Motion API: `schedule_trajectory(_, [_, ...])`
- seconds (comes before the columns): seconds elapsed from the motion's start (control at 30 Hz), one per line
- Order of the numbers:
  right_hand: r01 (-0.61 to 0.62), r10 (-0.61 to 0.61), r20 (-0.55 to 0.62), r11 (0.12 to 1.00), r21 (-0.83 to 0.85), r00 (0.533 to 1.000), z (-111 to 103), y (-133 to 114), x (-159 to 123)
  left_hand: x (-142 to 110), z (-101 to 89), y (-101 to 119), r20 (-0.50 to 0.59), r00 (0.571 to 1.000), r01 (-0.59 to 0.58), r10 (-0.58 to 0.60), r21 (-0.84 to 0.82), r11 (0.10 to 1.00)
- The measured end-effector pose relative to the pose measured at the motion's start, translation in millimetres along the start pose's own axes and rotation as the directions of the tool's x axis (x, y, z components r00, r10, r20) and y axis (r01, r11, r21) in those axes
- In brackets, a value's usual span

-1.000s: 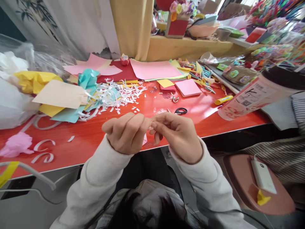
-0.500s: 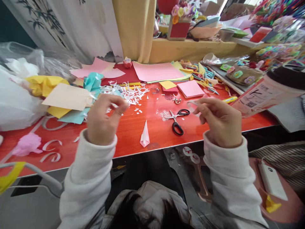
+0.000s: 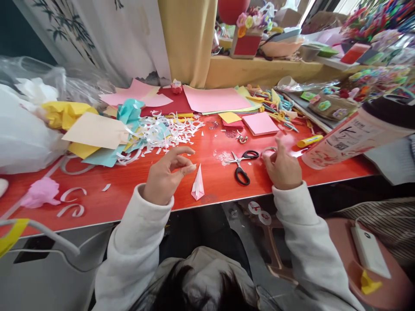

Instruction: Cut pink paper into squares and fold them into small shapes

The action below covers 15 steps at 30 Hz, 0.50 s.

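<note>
A folded pink and white paper cone lies near the table's front edge. Just left of it hovers my left hand, thumb and fingers drawn together in a pinch; what is between them is too small to make out. On the right, my right hand is low over the table with its thumb side at a clear ring like a roll of tape, partly covered by the fingers. Between the hands lie black-handled scissors, blades apart.
White paper shreds and coloured sheets cover the left side. A pink paper stack, a small metal piece and a yellow tube lie farther back. A large lidded cup stands tilted in view at right.
My hands, together a second ago, moved wide apart. Since then the left came back rightward beside the paper cone, and the right lowered toward the table with the clear roll.
</note>
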State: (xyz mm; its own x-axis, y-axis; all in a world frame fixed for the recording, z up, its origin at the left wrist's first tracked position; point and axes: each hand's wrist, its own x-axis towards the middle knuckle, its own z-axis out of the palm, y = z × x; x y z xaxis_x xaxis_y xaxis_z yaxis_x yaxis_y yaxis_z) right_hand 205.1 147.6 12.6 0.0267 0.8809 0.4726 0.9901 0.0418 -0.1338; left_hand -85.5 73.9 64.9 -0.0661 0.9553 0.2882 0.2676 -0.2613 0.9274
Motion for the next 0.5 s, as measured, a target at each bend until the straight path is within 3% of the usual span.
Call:
schedule_trajectory(0.07, [0.016, -0.015, -0.038, 0.999, 0.041, 0.999, -1, 0, 1, -2, -0.3, 0, 0.026, 0.998, 0.056, -0.056, -0.014, 0.998])
schedule_trajectory(0.13, [-0.043, 0.062, -0.133, 0.989, 0.14, 0.989, -11, -9, -6, -5, -0.3, -1, 0.053, 0.993, 0.111, -0.108, -0.054, 0.992])
schedule_trajectory(0.2, [-0.057, 0.129, -0.156, 0.914, 0.402, 0.979, -27, -30, -19, -8, 0.9, -2, 0.092, 0.984, 0.163, -0.153, -0.112, 0.98])
schedule_trajectory(0.27, [-0.064, 0.03, 0.058, 0.651, 0.756, 0.998, -44, -61, -34, -11, 3.6, -2, 0.132, 0.976, 0.196, -0.175, -0.171, 0.966])
schedule_trajectory(0.33, [-0.235, -0.185, 0.313, 0.351, 0.906, 0.932, -56, -92, -47, -15, 7.0, -1, 0.166, 0.97, 0.209, -0.176, -0.208, 0.956])
schedule_trajectory(0.37, [-0.31, -0.256, 0.369, 0.242, 0.919, 0.894, -59, -106, -51, -17, 8.7, 0, 0.18, 0.968, 0.214, -0.177, -0.212, 0.954])
schedule_trajectory(0.43, [-0.383, -0.312, 0.402, 0.123, 0.916, 0.861, -60, -124, -53, -20, 11.3, 3, 0.2, 0.963, 0.222, -0.183, -0.197, 0.955])
schedule_trajectory(0.5, [-0.389, -0.296, 0.402, 0.104, 0.915, 0.867, -57, -132, -52, -22, 12.9, 6, 0.208, 0.96, 0.221, -0.186, -0.161, 0.962])
